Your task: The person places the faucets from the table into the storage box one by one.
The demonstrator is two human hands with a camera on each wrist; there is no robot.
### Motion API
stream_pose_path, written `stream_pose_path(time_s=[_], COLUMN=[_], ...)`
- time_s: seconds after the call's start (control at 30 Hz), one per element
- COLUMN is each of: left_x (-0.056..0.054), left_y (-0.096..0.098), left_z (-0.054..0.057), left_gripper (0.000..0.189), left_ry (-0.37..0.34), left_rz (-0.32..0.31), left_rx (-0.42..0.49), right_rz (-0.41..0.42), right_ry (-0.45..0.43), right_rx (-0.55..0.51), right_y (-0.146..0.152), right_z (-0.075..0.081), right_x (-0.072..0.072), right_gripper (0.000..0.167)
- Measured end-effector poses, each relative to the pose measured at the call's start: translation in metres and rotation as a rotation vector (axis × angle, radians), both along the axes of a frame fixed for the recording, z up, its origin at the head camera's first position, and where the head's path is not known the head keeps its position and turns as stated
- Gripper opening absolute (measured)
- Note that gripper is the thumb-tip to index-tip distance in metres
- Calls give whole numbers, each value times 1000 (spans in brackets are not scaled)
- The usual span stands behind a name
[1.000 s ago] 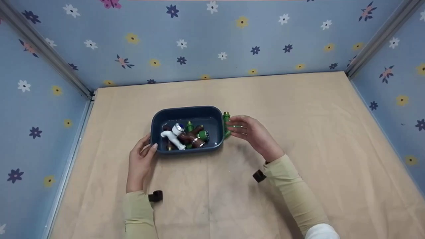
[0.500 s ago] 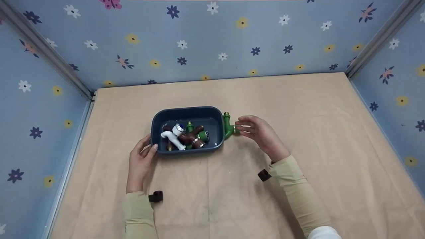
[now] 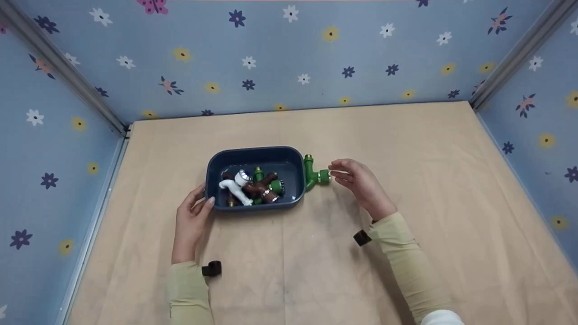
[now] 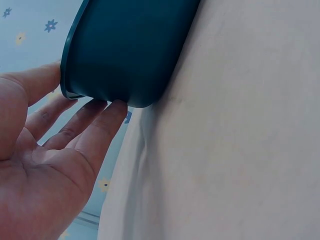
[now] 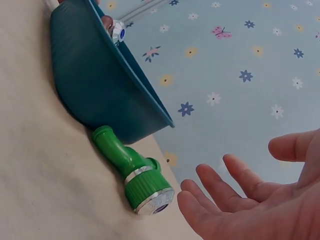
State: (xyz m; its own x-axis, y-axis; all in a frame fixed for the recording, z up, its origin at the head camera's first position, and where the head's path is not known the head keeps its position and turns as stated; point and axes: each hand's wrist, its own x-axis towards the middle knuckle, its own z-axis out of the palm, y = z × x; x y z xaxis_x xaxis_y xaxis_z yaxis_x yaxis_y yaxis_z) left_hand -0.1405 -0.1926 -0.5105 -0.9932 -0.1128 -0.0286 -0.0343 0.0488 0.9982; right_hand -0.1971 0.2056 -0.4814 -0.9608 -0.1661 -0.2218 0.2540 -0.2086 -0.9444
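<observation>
A dark blue rectangular basin stands on the table and holds several taps. Inside, a white tap lies over brown taps and green ones. My left hand grips the basin's left end, thumb at the rim and fingertips against the outer wall. Against the basin's right outer side lies a green tap, its ribbed green knob pointing right. Just right of that knob is my right hand, with its fingers loosely extended and nothing held. Some taps in the heap are partly hidden.
A beige cloth covers the table. Blue flowered panels rise at the back and on both sides, joined by grey metal posts. Black wrist-worn pieces stick out from both sleeves.
My right hand has drawn back rightward from the green tap, whose knob is now uncovered. The tap stays against the basin. My left hand and the basin keep their places.
</observation>
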Motion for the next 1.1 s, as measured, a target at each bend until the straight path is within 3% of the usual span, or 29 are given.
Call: stream_pose_path(time_s=[0.23, 0.57, 0.93, 1.1], left_x=[-1, -9, -8, -5], left_y=[-2, -7, -7, -5], left_z=[-4, -27, -26, -15], left_gripper=[50, 50, 50, 50], left_ry=[4, 55, 41, 26], left_rz=[-1, 3, 12, -4], left_rx=[28, 34, -5, 13], right_rz=[-49, -76, -51, -51], right_ry=[-20, -27, -43, -64], right_rx=[27, 88, 102, 109], right_y=[2, 0, -1, -1], right_z=[-7, -14, -20, -26], right_x=[-5, -12, -18, -20], right_gripper=[37, 38, 40, 40])
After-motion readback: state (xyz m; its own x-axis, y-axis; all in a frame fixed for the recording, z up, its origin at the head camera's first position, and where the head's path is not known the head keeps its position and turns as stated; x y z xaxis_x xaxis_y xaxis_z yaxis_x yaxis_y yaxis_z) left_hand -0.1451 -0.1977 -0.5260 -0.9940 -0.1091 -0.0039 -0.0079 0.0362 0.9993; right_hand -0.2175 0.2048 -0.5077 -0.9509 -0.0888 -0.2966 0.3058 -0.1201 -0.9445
